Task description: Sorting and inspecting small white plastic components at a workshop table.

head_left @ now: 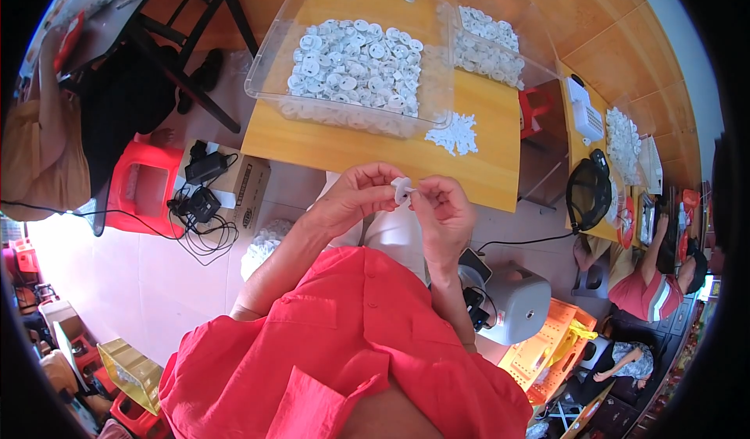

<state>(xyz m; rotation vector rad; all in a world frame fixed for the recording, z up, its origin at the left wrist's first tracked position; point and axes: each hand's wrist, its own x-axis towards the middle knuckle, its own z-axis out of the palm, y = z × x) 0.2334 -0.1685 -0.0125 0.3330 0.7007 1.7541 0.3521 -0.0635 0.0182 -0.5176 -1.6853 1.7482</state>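
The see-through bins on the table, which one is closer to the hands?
The big clear bin with the heap of white round parts. It sits nearer both hands than the smaller bin behind it.

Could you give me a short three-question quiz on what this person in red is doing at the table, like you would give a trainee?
1. True or false: both hands hold one small white part between them.
2. Where do most of the white parts lie? A) in the clear plastic bin B) on the red stool C) on the floor
3. What lies loose on the wooden table just right of the bin?

Key
1. True: the left hand and right hand pinch it together above the table's near edge.
2. A.
3. A small heap of white parts.
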